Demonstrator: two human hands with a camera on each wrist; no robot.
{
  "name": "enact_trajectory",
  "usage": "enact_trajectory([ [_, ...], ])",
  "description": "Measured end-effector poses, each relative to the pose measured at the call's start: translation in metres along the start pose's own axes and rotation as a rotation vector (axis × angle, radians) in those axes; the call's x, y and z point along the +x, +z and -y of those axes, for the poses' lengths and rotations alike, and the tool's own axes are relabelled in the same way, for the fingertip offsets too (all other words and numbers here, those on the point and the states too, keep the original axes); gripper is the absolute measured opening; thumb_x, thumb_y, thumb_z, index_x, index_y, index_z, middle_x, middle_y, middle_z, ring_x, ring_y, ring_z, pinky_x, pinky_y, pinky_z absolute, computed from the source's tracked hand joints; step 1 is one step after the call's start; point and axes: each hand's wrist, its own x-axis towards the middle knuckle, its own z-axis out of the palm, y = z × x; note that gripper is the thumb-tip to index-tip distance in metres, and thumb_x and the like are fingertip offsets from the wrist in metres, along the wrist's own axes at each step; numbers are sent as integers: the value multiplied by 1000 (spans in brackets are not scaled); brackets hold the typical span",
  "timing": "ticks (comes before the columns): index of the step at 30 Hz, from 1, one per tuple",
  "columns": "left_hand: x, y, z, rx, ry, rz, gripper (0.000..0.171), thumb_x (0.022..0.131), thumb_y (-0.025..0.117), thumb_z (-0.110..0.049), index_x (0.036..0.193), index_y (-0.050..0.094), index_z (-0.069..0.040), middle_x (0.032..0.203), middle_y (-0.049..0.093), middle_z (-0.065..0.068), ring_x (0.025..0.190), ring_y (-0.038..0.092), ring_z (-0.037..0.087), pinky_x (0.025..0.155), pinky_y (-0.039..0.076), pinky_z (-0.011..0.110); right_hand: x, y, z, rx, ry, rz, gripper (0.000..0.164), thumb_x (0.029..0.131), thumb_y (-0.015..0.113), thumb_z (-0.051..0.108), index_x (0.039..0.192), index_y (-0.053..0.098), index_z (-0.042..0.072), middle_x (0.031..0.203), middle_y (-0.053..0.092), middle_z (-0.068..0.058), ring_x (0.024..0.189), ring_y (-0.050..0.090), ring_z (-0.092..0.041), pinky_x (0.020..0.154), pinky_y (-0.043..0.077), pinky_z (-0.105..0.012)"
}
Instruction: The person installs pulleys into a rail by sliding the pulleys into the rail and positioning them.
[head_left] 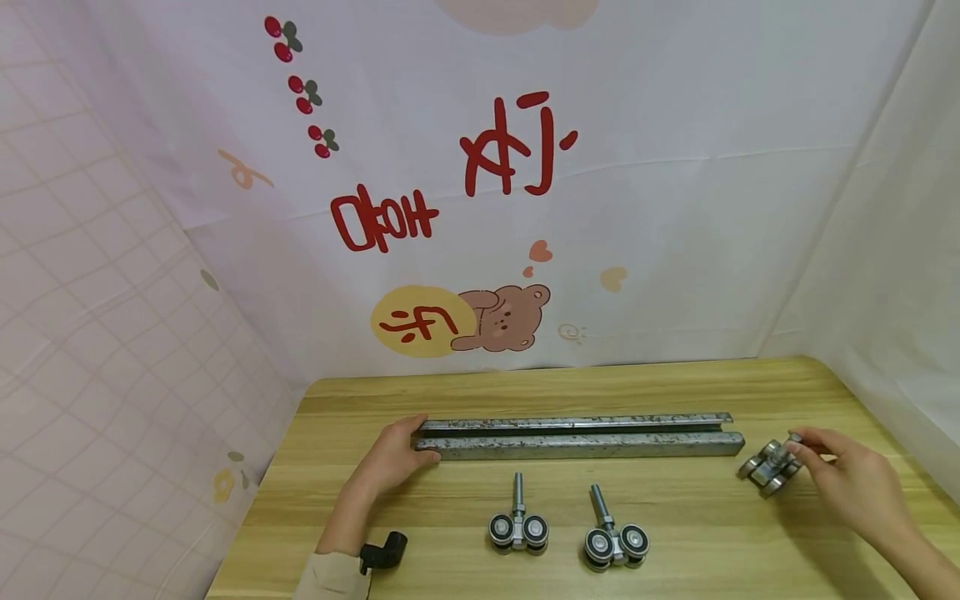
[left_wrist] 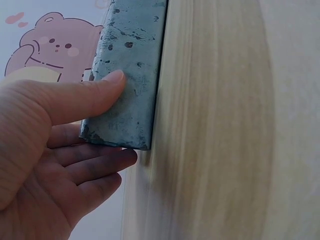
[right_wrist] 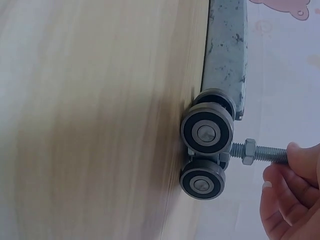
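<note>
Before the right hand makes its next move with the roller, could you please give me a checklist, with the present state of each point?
1. Left hand grips the rail at its left end: ok.
2. Right hand pinches the bolt of the held roller: ok.
3. Rail's long slot faces up: ok.
4. Held roller lined up with the slot: cannot tell.
5. Inside of the rail free: cannot tell, it is dark.
6. Left loose roller and right loose roller apart from the rail: ok.

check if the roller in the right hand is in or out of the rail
Out: the right hand pinches the roller, whose wheels show outside the rail, near its right end.
</note>
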Motion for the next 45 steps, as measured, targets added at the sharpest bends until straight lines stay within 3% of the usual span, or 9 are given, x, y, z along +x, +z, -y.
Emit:
enact_trajectory([
  [5, 0, 0, 0, -9, 0, 1, 77, 90, 86, -18, 153, 48, 7, 152, 53, 25, 142, 48, 43, 111, 46, 57, 4, -1, -5, -4, 4, 5, 19, 92, 79, 5, 106, 76, -5, 86, 75, -20, 64, 51, 17, 53, 38, -10],
  [17, 0, -1, -2, -6, -8, 6, 77, 90, 86, -18, 153, 49, 6, 152, 53, 25, 142, 48, 43, 111, 46, 58, 16, -4, -12, -14, 15, 6, 20, 92, 78, 6, 107, 76, -8, 86, 75, -20, 66, 49, 18, 53, 37, -14],
  [39, -2, -1, -3, -2, -7, 6, 77, 91, 84, -18, 154, 47, 6, 153, 52, 25, 142, 48, 43, 110, 47, 58, 30, 3, -18, -23, 134, 39, 36, 99, 73, 17, 116, 71, -14, 102, 74, -30, 78, 35, 26, 55, 37, -19],
  [41, -2, -2, -4, -3, -6, 8, 77, 92, 84, -18, 154, 47, 6, 153, 52, 25, 142, 47, 43, 110, 47, 58, 31, 4, -18, -20, 138, 40, 36, 100, 72, 17, 117, 70, -14, 103, 73, -31, 77, 46, 17, 56, 37, -19],
  [43, -2, -2, -4, -5, -7, 9, 77, 92, 84, -18, 154, 46, 6, 153, 51, 25, 142, 47, 44, 110, 47, 58, 32, 6, -18, -15, 147, 41, 36, 101, 71, 17, 118, 70, -14, 105, 72, -33, 79, 62, -3, 56, 36, -21],
  [45, -3, -2, -4, -6, -8, 10, 77, 92, 84, -18, 154, 46, 7, 153, 51, 26, 143, 47, 44, 110, 46, 58, 33, 9, -18, -15, 156, 37, 35, 101, 70, 17, 119, 70, -13, 106, 72, -33, 84, 67, -24, 58, 36, -22],
])
